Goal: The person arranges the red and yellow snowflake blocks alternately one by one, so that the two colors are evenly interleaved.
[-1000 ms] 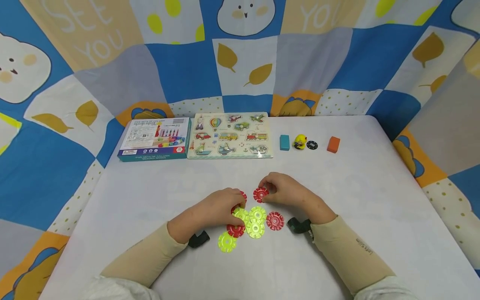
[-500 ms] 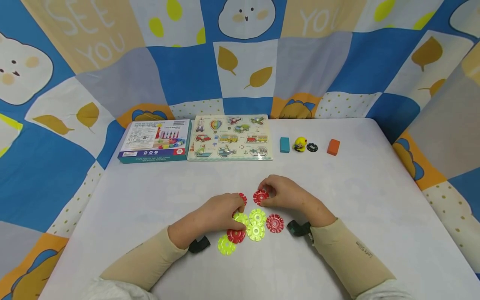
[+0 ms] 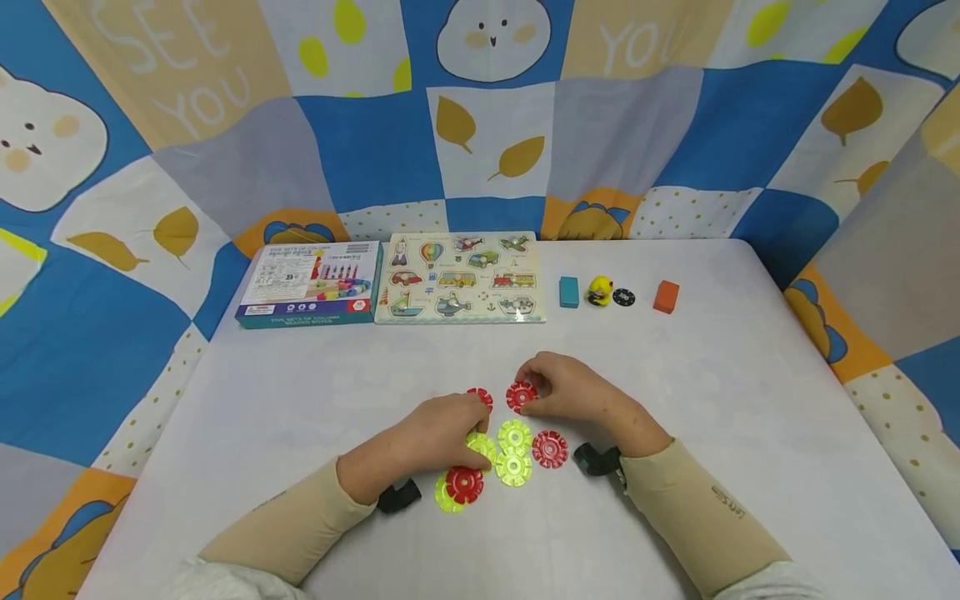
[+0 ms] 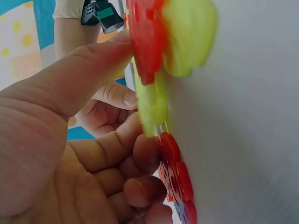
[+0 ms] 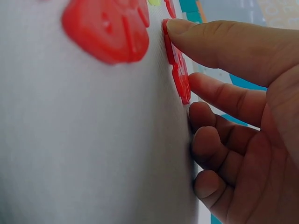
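In the head view my left hand (image 3: 442, 429) bends over a yellow-green notched plastic disc (image 3: 482, 447), its thumb and fingers on opposite edges. The left wrist view has the index fingertip against this disc (image 4: 152, 102), and the thumb beside a red disc (image 4: 147, 42). That red disc (image 3: 465, 485) overlaps another yellow-green disc (image 3: 446, 498). A further red disc (image 3: 481, 398) shows partly behind the left fingers. My right hand (image 3: 573, 387) pinches a red disc (image 3: 521, 398) between thumb and index finger; this disc (image 5: 176, 63) lies low by the cloth in the right wrist view.
Two yellow-green discs (image 3: 513, 467) overlap between the hands, with a loose red disc (image 3: 550, 450) to their right. Along the back are a teal box (image 3: 307, 285), a vehicle puzzle board (image 3: 460, 277), a blue block (image 3: 568, 292), a yellow duck (image 3: 599, 291), a black chip (image 3: 624, 297) and an orange block (image 3: 666, 297).
The red disc below my left thumb has slid down and left onto the lower yellow-green disc. My left hand has shifted slightly toward the body; the right hand stays on its red disc.
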`<state>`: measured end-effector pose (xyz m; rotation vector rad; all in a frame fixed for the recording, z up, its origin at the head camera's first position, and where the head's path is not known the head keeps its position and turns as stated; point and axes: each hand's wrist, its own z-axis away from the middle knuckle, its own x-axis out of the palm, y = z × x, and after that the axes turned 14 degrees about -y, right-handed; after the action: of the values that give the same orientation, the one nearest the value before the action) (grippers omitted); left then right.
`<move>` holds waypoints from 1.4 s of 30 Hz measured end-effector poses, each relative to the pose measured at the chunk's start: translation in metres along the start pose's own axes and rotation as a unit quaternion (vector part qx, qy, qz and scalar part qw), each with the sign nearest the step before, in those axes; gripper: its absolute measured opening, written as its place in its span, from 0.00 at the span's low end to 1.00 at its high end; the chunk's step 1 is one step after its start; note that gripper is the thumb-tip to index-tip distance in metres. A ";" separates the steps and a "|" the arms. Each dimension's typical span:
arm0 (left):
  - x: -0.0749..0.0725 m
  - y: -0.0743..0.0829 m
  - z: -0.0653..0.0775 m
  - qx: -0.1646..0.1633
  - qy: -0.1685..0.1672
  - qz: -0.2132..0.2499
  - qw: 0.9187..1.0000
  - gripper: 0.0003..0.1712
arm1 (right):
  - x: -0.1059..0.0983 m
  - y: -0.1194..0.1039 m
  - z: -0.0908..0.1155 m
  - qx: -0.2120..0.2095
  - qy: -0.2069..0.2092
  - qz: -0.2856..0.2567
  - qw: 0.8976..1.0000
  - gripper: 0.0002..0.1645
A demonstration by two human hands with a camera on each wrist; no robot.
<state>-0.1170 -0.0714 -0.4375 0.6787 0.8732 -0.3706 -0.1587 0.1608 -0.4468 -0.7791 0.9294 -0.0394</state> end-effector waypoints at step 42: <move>-0.081 -0.082 0.058 0.030 0.136 0.459 0.878 0.24 | 0.008 -0.008 -0.001 0.069 -0.007 0.001 0.998 0.25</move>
<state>-0.1774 -0.1687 -0.3782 1.1350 0.7065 0.5696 -0.1528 0.1518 -0.4480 -0.6486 0.9053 -0.0954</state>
